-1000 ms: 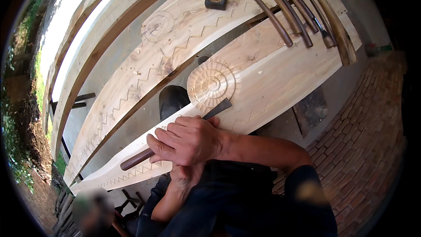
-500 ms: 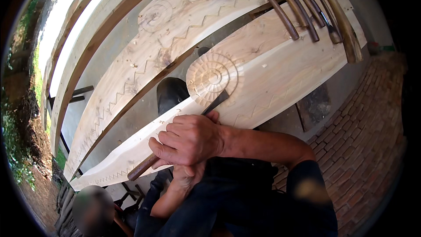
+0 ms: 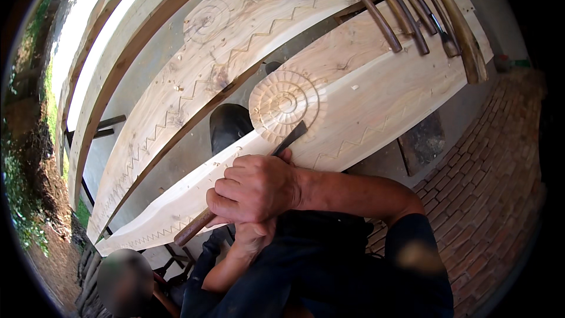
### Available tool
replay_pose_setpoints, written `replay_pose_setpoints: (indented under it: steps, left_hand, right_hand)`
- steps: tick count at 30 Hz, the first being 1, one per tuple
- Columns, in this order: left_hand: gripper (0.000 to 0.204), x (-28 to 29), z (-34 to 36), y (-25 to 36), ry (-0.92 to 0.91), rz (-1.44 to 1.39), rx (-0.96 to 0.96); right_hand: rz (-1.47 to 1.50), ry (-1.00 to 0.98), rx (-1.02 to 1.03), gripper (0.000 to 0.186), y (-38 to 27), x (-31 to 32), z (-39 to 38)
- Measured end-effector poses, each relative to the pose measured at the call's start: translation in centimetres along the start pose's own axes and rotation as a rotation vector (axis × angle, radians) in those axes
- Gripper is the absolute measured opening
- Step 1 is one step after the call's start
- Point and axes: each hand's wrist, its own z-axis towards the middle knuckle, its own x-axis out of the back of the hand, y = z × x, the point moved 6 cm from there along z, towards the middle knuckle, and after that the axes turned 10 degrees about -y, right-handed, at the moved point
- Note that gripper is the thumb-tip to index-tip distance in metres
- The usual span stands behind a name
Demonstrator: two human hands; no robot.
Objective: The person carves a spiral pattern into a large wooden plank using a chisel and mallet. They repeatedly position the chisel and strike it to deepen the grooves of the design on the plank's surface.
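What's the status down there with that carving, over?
Right hand over left hand, both gripping chisel. Blade at carved rosette rim on plank. Nothing blocking.

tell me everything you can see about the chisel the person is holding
The chisel is long and slim: a dark metal blade flaring slightly at the tip and a brown wooden handle. It lies slanted across the pale plank, its tip at the carved rosette's lower rim. The right hand wraps its middle; the left hand sits underneath.
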Motion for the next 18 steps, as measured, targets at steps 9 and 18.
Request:
replay_pose_setpoints:
  steps: [9, 18]
  left_hand:
    - [0.145, 1.6, -2.6, -0.8, 0.109, 0.094, 0.036]
    - [0.134, 1.9, -2.4, -0.6, 0.097, 0.016, 0.078]
  right_hand:
    - [0.012, 0.005, 0.038, 0.04, -0.4, 0.1, 0.0]
    - [-0.044, -0.045, 0.014, 0.038, -0.2, -0.3, 0.0]
